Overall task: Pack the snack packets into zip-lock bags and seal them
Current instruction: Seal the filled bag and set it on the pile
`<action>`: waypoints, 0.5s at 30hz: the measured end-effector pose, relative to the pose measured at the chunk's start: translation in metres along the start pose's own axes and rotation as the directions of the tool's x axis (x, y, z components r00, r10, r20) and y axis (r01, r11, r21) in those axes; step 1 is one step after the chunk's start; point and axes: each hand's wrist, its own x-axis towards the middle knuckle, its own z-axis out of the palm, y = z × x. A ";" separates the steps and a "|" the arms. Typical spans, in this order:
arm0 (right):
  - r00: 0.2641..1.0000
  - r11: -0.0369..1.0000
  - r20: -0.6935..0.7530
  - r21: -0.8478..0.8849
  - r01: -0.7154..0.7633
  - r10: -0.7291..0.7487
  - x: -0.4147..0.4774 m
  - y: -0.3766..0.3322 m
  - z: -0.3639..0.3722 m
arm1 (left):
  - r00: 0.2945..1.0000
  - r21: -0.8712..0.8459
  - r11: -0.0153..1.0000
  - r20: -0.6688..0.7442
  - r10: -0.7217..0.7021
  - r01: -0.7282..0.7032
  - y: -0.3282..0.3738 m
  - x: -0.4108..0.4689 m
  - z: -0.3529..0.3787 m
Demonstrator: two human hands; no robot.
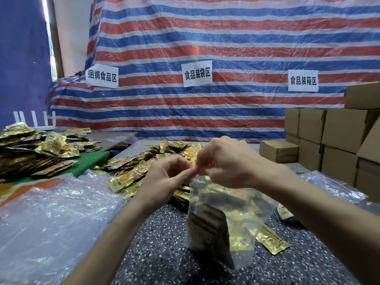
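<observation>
Both hands, left [164,177] and right [226,161], pinch the top of a hanging bag [222,223] holding gold packets [240,227].

Single wide-angle view from a camera worn on my head, facing forward and tilted down over the speckled bench [164,254]. My left hand [164,177] and right hand [228,163], both pinching the top of a zip-lock bag [226,214], lie close below the lens at lower centre, my forearms entering from the bottom edge. The far field ends at a striped tarpaulin [205,38] straight ahead, its lines bowed by the lens, with cardboard boxes [337,128] at the right margin.
</observation>
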 end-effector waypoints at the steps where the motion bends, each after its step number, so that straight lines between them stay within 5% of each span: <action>1: 1.000 1.000 -0.006 0.008 0.003 -0.003 0.000 0.000 0.000 | 1.000 -0.004 1.000 0.015 -0.002 0.002 -0.001 0.000 -0.001; 15: 0.979 0.994 0.201 0.104 -0.031 0.009 -0.019 -0.007 -0.011 | 0.994 0.090 0.996 -0.106 0.029 -0.020 -0.006 -0.005 -0.007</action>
